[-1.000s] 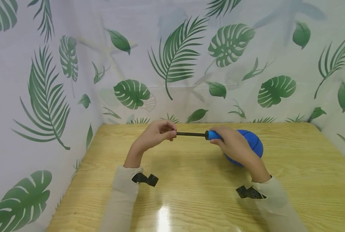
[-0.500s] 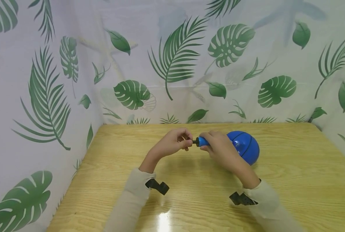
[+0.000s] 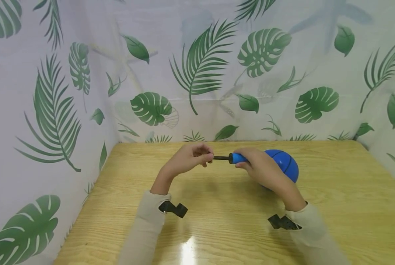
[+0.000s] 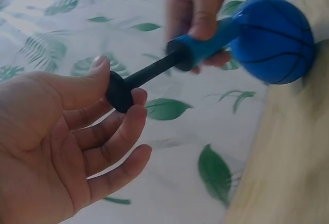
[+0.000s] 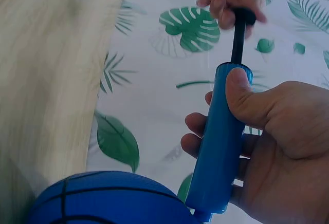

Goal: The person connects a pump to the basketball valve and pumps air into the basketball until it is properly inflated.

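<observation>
A blue hand pump (image 5: 218, 142) lies sideways above the table, its black rod (image 4: 154, 72) partly drawn out of the barrel. My right hand (image 3: 262, 167) wraps its fingers and thumb round the barrel. With thumb and fingertips, my left hand (image 3: 187, 160) pinches the round black handle (image 4: 119, 91) at the rod's end. A blue ball (image 4: 275, 39) with black lines, like a small basketball, sits on the table at the pump's far end. In the head view the right hand covers part of the ball and most of the barrel.
A wooden table (image 3: 217, 221) spreads beneath both hands. White cloth (image 3: 210, 73) printed with green leaves stands behind and along the sides. Small black camera mounts (image 3: 173, 208) stick out from both sleeves.
The rod went most of the way into the barrel as the hands came together, then slid partly out again as they parted. The ball shifted slightly with the pump.
</observation>
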A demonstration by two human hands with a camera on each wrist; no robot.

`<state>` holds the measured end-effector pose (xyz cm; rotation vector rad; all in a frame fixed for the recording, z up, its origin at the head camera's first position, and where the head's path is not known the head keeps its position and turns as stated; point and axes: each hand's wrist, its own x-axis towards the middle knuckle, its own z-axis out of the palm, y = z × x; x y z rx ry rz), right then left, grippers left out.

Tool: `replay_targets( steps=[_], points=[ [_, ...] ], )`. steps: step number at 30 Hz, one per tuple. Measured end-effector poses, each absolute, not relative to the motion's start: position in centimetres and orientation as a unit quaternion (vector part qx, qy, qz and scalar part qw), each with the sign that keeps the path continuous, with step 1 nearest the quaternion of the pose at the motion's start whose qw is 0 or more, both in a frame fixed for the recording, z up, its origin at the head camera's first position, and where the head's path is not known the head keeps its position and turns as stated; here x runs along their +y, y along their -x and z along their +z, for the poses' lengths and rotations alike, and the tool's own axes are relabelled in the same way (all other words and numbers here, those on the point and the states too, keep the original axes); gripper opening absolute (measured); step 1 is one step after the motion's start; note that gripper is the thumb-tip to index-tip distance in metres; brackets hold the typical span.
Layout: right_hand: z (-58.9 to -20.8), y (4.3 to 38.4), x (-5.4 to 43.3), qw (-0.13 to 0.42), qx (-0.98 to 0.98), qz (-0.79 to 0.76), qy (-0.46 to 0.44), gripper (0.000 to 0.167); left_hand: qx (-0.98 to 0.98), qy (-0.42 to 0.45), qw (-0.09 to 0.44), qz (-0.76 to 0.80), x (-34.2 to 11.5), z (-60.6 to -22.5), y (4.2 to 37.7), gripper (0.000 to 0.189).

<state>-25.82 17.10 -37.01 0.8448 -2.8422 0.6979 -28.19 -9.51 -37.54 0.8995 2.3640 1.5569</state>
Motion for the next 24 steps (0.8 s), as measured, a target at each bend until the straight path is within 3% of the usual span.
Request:
replay_targets(
  steps=[9, 17, 24],
  points=[
    [-36.5, 26.1, 18.5, 0.049, -0.941, 0.223, -0.252, 0.032, 0.797, -0.271, 0.054, 0.537, -12.1, -36.4, 28.3, 0.015],
    [-36.7, 25.9, 17.8, 0.068, -0.943, 0.2, -0.257, 0.036, 0.801, -0.281, 0.05, 0.527, -11.0, -37.1, 28.3, 0.013],
    [-37.2, 25.3, 16.4, 0.091, -0.937, 0.187, -0.28, 0.029, 0.797, -0.299, 0.066, 0.521, -8.8, -38.0, 28.1, 0.013]
  ],
)
